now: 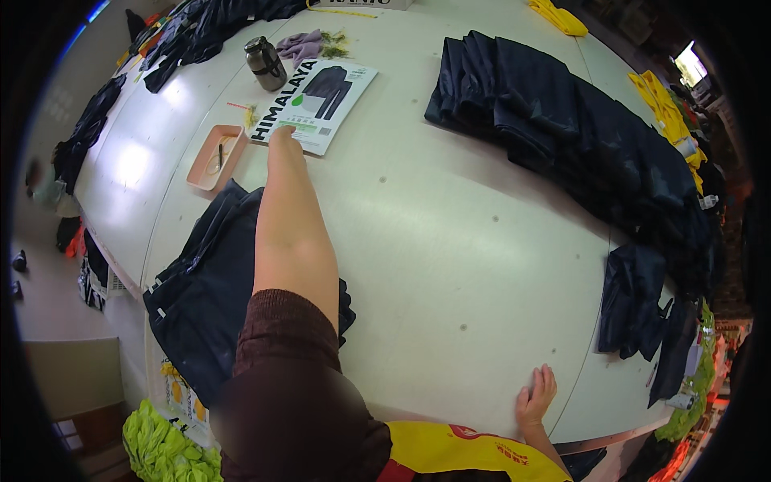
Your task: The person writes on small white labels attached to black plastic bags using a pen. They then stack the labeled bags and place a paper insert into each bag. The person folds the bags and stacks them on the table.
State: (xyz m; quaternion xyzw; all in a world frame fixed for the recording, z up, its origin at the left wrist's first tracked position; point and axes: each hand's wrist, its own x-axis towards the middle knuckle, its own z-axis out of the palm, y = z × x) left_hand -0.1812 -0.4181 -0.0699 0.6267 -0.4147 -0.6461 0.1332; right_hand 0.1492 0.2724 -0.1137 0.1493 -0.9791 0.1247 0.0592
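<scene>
My left arm stretches far forward across the table. At its end my left hand (pixel 284 138) reaches the near edge of a flat white printed package (pixel 341 96) that pictures a dark garment. Its fingers are mostly hidden, so I cannot make out whether they grip the package. Under my left forearm lies a stack of folded dark navy garments (pixel 213 281). My right hand (pixel 536 398) rests at the table's near edge on the right, its fingers stretched out and holding nothing.
A pink tray (pixel 197 178) with small items sits left of the package. Behind stands a dark bottle (pixel 265 64) beside a mauve cloth (pixel 299 46). A long row of folded navy garments (pixel 554 112) lies along the right. Bright green fabric (pixel 165 446) bunches at lower left.
</scene>
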